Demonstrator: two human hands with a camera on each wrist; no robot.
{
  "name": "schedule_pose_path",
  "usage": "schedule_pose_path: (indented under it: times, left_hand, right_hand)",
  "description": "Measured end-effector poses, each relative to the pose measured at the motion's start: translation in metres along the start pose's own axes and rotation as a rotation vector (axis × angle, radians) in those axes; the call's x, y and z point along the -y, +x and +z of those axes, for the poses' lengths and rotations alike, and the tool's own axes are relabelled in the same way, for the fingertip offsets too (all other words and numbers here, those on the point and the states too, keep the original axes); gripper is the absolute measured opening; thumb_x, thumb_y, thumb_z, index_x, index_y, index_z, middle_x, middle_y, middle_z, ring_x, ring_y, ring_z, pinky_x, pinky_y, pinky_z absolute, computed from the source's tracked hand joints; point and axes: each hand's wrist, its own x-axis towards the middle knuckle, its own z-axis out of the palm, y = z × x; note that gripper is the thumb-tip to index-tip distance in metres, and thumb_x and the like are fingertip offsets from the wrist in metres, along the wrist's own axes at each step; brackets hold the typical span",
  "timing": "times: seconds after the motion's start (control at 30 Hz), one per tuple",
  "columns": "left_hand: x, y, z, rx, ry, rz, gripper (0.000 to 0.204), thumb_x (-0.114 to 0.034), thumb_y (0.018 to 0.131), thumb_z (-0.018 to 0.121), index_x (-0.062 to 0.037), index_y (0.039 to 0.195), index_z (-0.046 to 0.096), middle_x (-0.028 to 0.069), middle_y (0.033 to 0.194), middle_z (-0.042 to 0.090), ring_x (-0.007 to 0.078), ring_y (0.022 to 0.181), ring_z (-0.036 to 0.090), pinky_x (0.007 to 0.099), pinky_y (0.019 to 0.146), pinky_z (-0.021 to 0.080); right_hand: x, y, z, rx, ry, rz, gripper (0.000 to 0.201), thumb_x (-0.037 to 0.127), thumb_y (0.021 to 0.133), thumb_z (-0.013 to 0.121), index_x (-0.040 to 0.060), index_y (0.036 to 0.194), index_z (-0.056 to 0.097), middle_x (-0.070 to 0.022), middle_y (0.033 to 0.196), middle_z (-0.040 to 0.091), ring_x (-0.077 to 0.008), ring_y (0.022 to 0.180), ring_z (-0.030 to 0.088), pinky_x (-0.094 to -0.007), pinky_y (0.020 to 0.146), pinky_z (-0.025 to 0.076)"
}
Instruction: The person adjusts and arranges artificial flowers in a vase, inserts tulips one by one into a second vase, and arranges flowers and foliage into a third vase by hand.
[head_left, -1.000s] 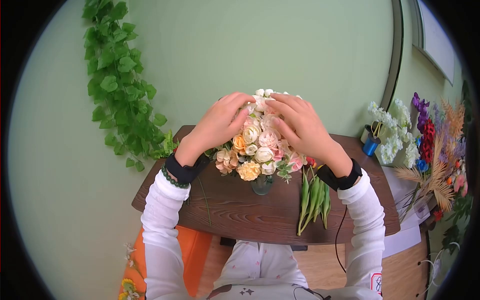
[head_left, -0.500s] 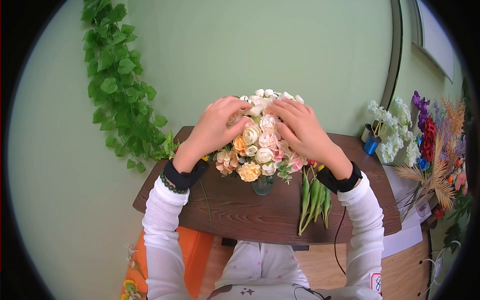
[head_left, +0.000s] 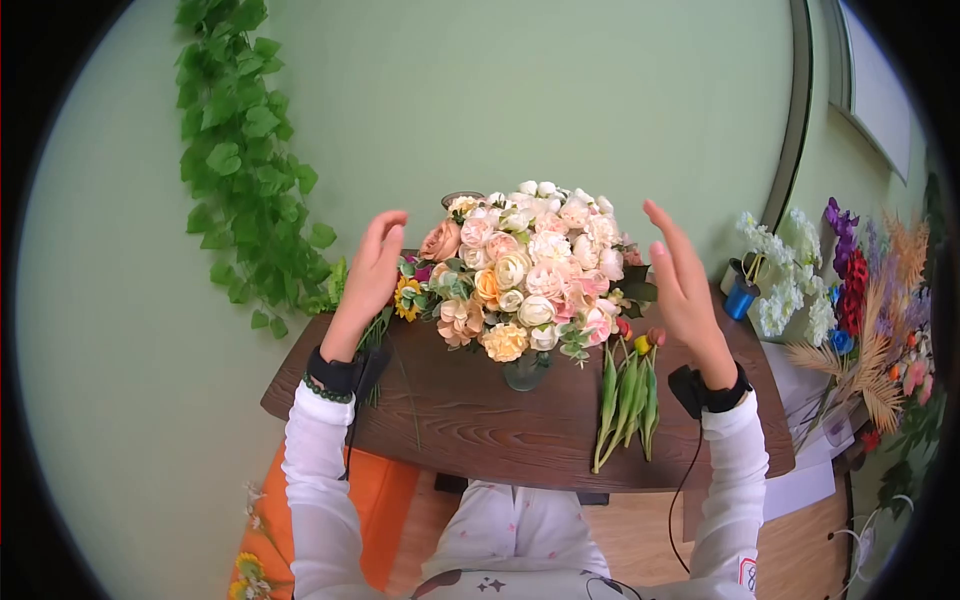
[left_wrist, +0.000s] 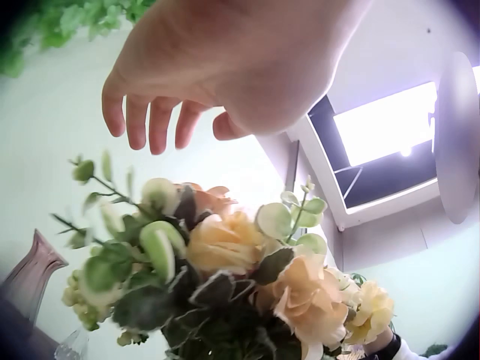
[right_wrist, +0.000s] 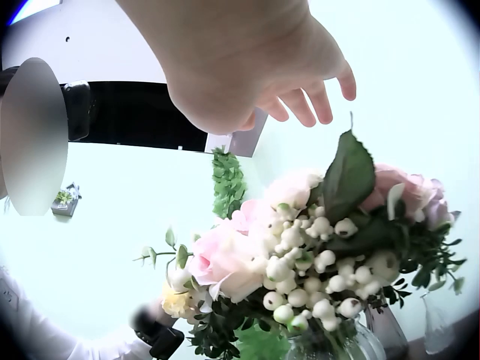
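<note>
A full round bouquet (head_left: 530, 265) of white, pink, peach and yellow flowers stands in a clear glass vase (head_left: 524, 374) on the dark wooden table. To its left, my left hand (head_left: 370, 280) is raised with loosely bent fingers, holding nothing. On the opposite side my right hand (head_left: 688, 300) is up, its fingers extended and apart from the blooms. The left wrist view has peach flowers (left_wrist: 225, 244) and green leaves below that hand. White berries (right_wrist: 300, 289) and a pink rose (right_wrist: 225, 262) lie below the fingers in the right wrist view.
Tulips (head_left: 628, 395) lie on the table (head_left: 480, 430) at the right. A sunflower (head_left: 407, 298) and other stems are near my left hand. Blue ribbon spool (head_left: 741, 298) and white blossoms (head_left: 790, 295) stand at the right edge. Leafy vine (head_left: 235, 160) hangs on the left wall.
Both hands were cupped over the top of the bouquet and have moved apart, the left outward to the left, the right outward to the right. More of the blooms now shows.
</note>
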Motion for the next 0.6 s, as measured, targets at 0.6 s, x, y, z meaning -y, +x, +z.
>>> schedule_pose_path:
  times: [0.6]
  left_hand:
    - [0.039,-0.103,0.076,0.450,-0.657,-0.829,0.038,-0.008,0.077,0.054,-0.0085,0.113,0.043,0.0020,0.106,0.050,0.0112,0.095,0.048,0.0299,0.073,0.040]
  right_hand:
    - [-0.030,-0.013,0.010,-0.131,0.127,0.164,0.034,0.020,0.088,0.046,0.0065,0.119,0.049,-0.0111,0.120,0.046,-0.0214,0.109,0.044,-0.0313,0.093,0.034]
